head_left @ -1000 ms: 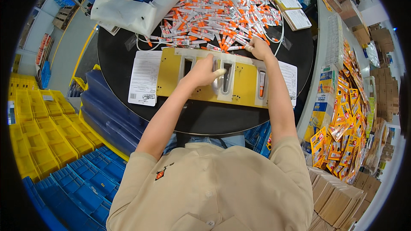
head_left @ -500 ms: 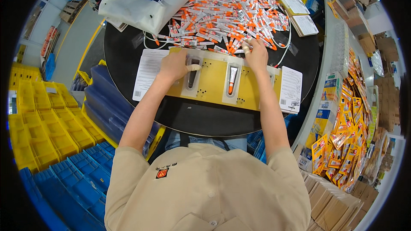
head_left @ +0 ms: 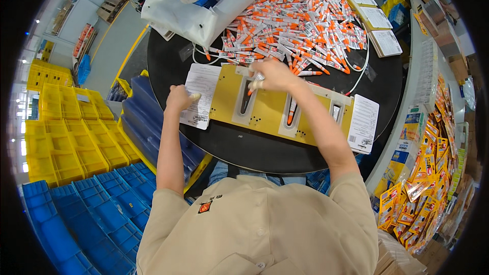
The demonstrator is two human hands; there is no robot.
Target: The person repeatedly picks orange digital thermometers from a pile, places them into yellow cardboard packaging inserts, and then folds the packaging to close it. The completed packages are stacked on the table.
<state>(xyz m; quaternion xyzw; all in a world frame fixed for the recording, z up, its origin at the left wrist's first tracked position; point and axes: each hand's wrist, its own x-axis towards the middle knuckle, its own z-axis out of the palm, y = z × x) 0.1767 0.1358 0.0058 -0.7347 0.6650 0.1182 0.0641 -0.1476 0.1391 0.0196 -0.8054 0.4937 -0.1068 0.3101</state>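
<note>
My right hand pinches a small glue tube, white with an orange cap. The cap points down over the left slot of a yellow fixture board. In the board's middle slot lies another glue tube, cap toward me; my right forearm passes close to it and partly covers the board. My left hand is at the left edge of a stack of printed white cards. Its thumb, in a pale finger cot, lies over the top card with the fingers curled at the edge.
A large heap of glue tubes covers the far side of the round black table. More printed cards lie at the board's right end. A white cable loops around the heap. Yellow crates stand left; packaged goods lie right.
My right hand has moved left from the heap to the left slot, now with a glue tube. My left hand has left the board for the cards. The whole view has shifted and turned slightly.
</note>
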